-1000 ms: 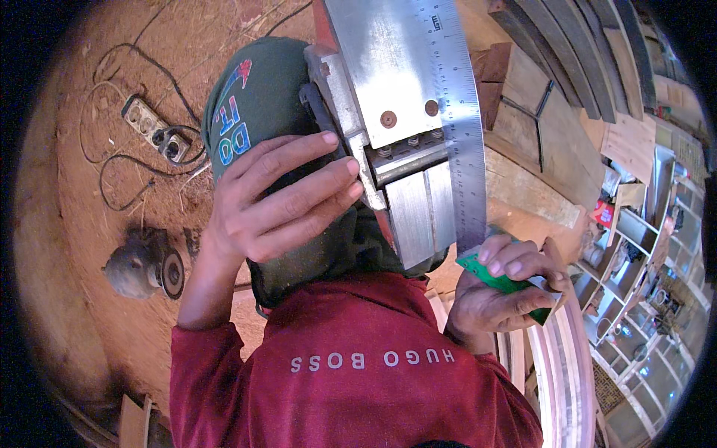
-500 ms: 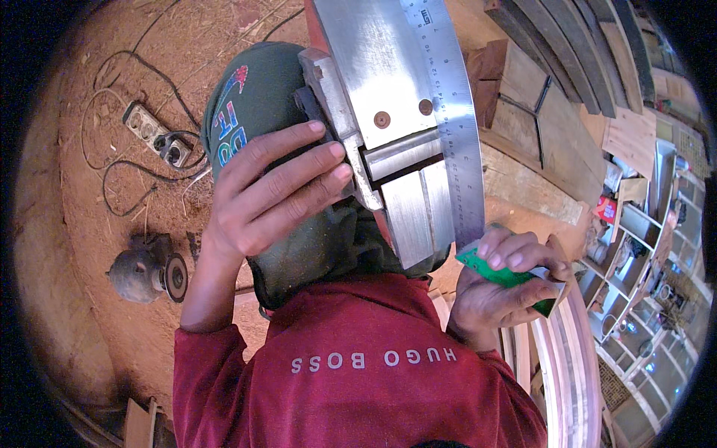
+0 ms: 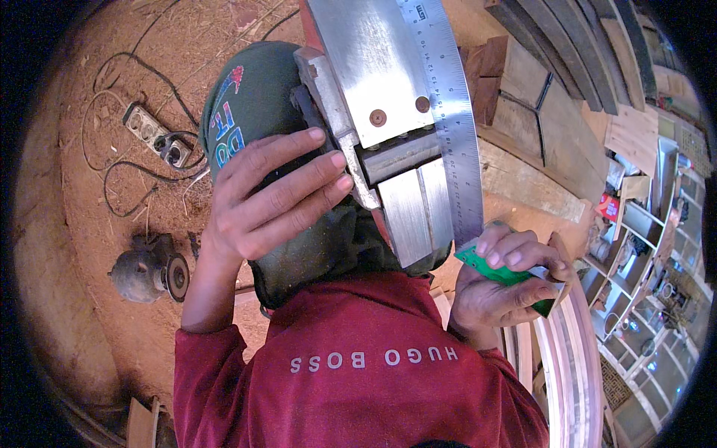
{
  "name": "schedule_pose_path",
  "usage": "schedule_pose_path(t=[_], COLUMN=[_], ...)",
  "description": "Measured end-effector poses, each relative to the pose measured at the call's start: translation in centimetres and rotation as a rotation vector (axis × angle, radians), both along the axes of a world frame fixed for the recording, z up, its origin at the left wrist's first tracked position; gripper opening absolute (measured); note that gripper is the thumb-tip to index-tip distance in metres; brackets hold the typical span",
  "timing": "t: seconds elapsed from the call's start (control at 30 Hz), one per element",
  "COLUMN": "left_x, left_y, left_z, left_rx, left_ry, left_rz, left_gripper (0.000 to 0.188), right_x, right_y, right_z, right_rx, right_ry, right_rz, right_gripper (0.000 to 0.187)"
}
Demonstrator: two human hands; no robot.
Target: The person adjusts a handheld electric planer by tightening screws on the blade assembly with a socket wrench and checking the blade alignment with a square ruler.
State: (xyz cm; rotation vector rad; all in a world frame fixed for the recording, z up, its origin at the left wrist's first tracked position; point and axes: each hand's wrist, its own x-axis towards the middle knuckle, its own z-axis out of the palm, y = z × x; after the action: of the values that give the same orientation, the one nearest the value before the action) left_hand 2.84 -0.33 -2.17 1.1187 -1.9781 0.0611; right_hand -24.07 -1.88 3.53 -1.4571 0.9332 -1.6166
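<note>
An electric hand planer point(image 3: 370, 67) lies upside down across my lap, its shiny metal sole facing up. Its cutter drum point(image 3: 400, 155) shows in the slot between the two sole plates, with a dark face and bolt heads up. My left hand point(image 3: 261, 201) grips the planer's left side near the drum, fingers reaching along its edge and thumb hidden. In my right hand point(image 3: 508, 280) is the green handle point(image 3: 502, 273) of a try square. The square's steel graduated blade point(image 3: 457, 119) stands on edge along the right side of the sole, beside the drum slot.
An angle grinder point(image 3: 146, 270) and a power strip point(image 3: 155, 136) with black cables lie on the dusty ground at left. Wooden boards point(image 3: 553, 119) are stacked at right, with shelving point(image 3: 635, 276) beyond. Curved laminated wood point(image 3: 575, 366) stands at lower right.
The cutter drum has turned: a bright face showed in the slot before, a dark one with bolts now. Planer and square have shifted slightly left. My right hand is nearly still.
</note>
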Motion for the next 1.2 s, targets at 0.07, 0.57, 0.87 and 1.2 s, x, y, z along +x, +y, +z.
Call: schedule_pose_path(t=[0.07,0.57,0.87,1.2], left_x=[0.0,-0.2,-0.1,-0.2], left_y=[0.0,0.0,-0.1,0.0], left_z=[-0.2,0.1,0.0,0.4], left_rx=[-0.013,0.005,-0.046,0.084], left_ry=[-0.01,-0.025,-0.043,0.059], left_rz=[-0.009,-0.025,-0.032,0.029], left_gripper=[0.032,0.024,0.019,0.035], right_x=[-0.2,-0.8,-1.0,1.4], right_y=[0.0,0.1,0.1,1.1], right_z=[-0.1,-0.6,-0.7,1.8], right_rx=[0.002,-0.025,-0.037,-0.111], right_ry=[0.009,0.02,-0.007,-0.029], right_rz=[0.0,0.014,0.065,0.088], right_gripper=[0.034,0.036,0.038,0.039])
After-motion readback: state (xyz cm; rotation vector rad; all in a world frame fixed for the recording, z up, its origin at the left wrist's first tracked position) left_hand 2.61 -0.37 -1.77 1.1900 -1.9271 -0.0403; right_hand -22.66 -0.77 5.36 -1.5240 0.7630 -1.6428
